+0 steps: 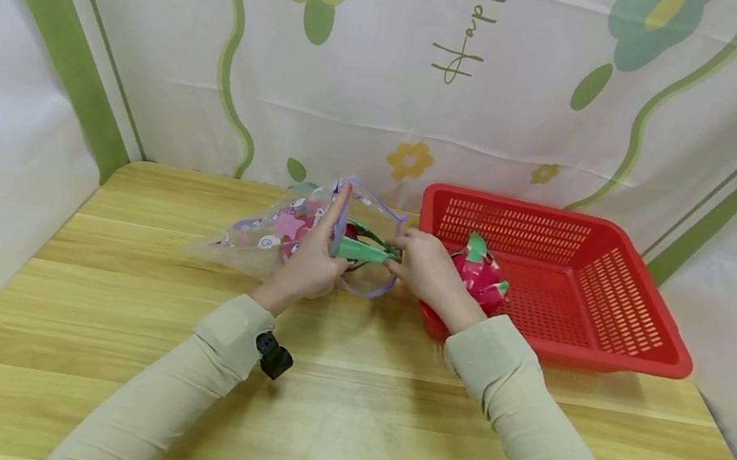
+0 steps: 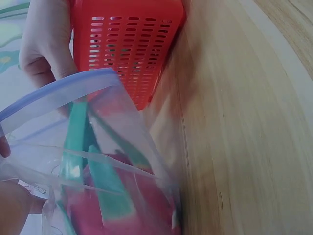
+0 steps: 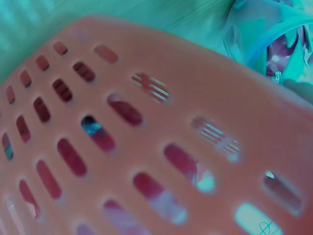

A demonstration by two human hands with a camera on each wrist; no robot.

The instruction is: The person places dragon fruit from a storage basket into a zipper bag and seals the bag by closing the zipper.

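Note:
A clear zip bag (image 1: 244, 256) with a purple edge and printed stars and faces lies on its side on the table. My left hand (image 1: 312, 265) grips the bag at its mouth, index finger extended along the purple edge. Inside is a pinkish-red item (image 2: 98, 220) with long green leaves (image 1: 362, 251); the plastic blurs its kind. The leaves stick out through the mouth, and my right hand (image 1: 431, 270) pinches their tips beside the basket. Just past that hand, a toy dragon fruit (image 1: 479, 277) sits in the red basket (image 1: 612, 360).
The basket stands at the right rear of the wooden table (image 1: 335, 421). A white cloth (image 1: 365, 81) with printed flowers hangs behind, and white sides rise left and right. A black device (image 1: 273, 355) is on the left wrist. Basket slots (image 3: 73, 156) fill most of the right wrist view.

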